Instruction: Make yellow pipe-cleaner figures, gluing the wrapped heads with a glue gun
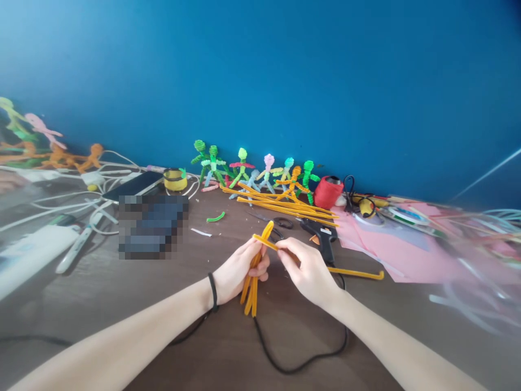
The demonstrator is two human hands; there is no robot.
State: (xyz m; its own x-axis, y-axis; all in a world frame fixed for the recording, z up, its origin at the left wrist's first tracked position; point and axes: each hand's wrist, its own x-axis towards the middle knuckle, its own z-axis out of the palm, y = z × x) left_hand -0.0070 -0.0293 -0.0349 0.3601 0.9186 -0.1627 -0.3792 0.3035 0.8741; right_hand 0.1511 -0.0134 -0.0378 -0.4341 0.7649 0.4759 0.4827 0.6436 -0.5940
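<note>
My left hand (244, 266) is closed around a folded bundle of orange pipe cleaners (251, 296), whose loose ends hang below the fist. A looped top sticks up above the thumb. In a pinch, my right hand (307, 266) holds another orange pipe cleaner (271, 243) that lies across the bundle. Its long tail (356, 272) comes out to the right behind the hand and ends in a small bend. Several more straight orange pipe cleaners (280, 205) lie on the table beyond my hands.
Several pipe-cleaner figures (268, 165) stand along the blue wall. A black glue gun (323, 233), scissors (283, 222) and a red spool (328, 191) lie ahead to the right, near pink sheets (366, 239). Leftward are a blurred-out dark device (157, 225) and white cables (97, 203). A black cord (285, 372) curves in front.
</note>
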